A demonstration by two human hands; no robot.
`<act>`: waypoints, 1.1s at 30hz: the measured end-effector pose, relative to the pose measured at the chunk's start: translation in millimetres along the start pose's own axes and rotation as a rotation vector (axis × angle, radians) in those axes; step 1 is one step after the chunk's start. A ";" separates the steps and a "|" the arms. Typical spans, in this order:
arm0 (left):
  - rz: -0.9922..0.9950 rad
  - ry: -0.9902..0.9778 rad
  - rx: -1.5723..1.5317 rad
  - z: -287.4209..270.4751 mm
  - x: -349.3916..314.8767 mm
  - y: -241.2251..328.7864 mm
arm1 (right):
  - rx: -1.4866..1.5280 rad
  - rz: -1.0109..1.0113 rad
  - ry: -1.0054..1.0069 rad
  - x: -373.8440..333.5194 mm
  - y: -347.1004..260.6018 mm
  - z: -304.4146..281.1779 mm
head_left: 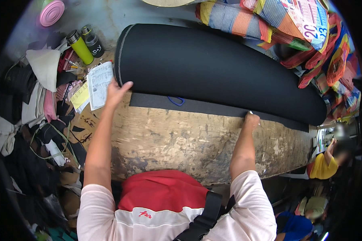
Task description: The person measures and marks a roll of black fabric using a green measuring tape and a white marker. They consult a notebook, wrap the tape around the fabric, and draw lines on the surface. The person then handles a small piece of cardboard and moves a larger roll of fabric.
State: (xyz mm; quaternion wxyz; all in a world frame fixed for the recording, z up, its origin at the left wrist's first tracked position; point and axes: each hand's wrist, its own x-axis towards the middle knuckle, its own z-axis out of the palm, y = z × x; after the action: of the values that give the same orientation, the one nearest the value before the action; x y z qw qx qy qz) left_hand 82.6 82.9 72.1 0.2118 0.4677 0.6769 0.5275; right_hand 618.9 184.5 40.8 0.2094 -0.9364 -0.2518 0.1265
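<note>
A large roll of black sheet material (213,64) lies across the worktable, and a dark grey strip (225,108) shows flat along its near side. My left hand (117,93) rests against the roll's left end, thumb and fingers apart. Toward the right, my right hand (251,119) is closed at the near edge of the strip. A small white tip (250,112) pokes out of its fingers; what kind of thing it is cannot be made out. Between my hands a blue looped handle (176,101) lies on the strip, its other end hidden by the roll.
The wooden worktable (169,140) is worn and stained. An open notebook (99,85), a green flask (80,47) and a dark bottle (94,42) stand or lie at left, beside heaped scraps (28,172). Striped woven sacks (265,24) crowd the far right. A person in yellow (324,166) is beyond.
</note>
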 end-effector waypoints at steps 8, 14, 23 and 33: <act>0.041 0.090 -0.061 18.2 -30.0 16.8 | -0.050 -0.296 0.131 38.1 29.7 17.9; 0.036 0.019 -0.206 -3.2 -70.2 30.9 | -0.019 -0.448 0.152 24.2 106.5 -2.7; -0.073 0.124 -0.297 -37.0 -15.6 78.4 | 0.052 -0.543 0.171 -51.3 182.6 -40.9; -0.272 0.025 -0.409 -48.1 28.6 105.2 | 0.141 -0.442 0.136 -89.7 236.8 -68.0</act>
State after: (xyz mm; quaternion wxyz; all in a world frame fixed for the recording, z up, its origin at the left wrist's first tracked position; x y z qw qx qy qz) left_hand 74.7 83.1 191.0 0.3628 0.3132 0.6151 0.6261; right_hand 665.8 -70.9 4.6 0.3132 -0.8480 -0.4264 0.0314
